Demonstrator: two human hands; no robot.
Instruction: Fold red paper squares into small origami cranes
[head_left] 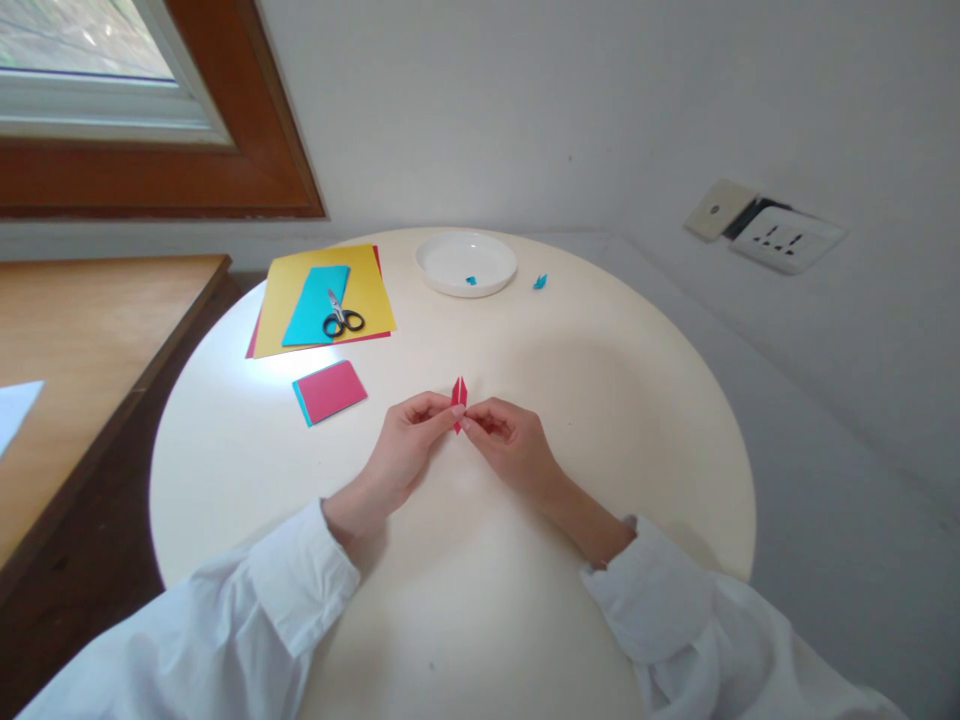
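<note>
Between my two hands, above the middle of the round table, is a small folded red paper (460,390), narrow and pointed at top and bottom. My left hand (409,438) pinches its left side, thumb across the front. My right hand (511,440) is closed too, with thumb and forefinger pressed together on the paper's lower right edge. My fingertips hide part of the folds. To the left of my left hand lies a small stack of cut paper (330,392), red on top with blue showing beneath.
Scissors (343,315) with black handles rest on folded blue paper (304,310), over yellow (281,280) and red sheets. A white plate (431,280) at the back holds a small blue folded piece (471,281). Another blue folded paper (540,282) lies right of it. Walls border the round table (637,400).
</note>
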